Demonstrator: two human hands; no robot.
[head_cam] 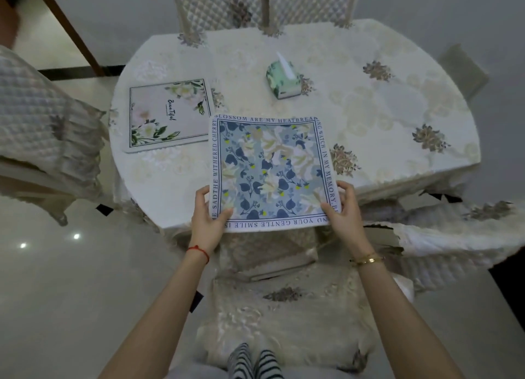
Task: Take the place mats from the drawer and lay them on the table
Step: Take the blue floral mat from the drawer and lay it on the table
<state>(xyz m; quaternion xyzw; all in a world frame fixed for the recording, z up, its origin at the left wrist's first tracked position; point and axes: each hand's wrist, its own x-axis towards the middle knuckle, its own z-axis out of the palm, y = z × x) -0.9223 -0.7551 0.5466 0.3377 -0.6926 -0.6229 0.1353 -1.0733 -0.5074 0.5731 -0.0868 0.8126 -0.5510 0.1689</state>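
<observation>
Cream tablecloth (369, 109) covers table; tissue box (282, 79), padded chairs (255, 6).

A round table (369, 117) under cream floral cloth, quilted chairs (42, 128) around it, glossy pale floor (71, 265) mirroring what look like ceiling lights.

Blue-floral place mat (270, 171), white-floral place mat (169, 114), green tissue box (282, 79), cream tablecloth (383, 100).

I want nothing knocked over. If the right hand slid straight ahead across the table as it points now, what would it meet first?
Likely nothing: the right hand, gripping the blue floral square place mat, points over bare cream patterned tablecloth. The green tissue box sits left of that line; depth is uncertain.
</observation>
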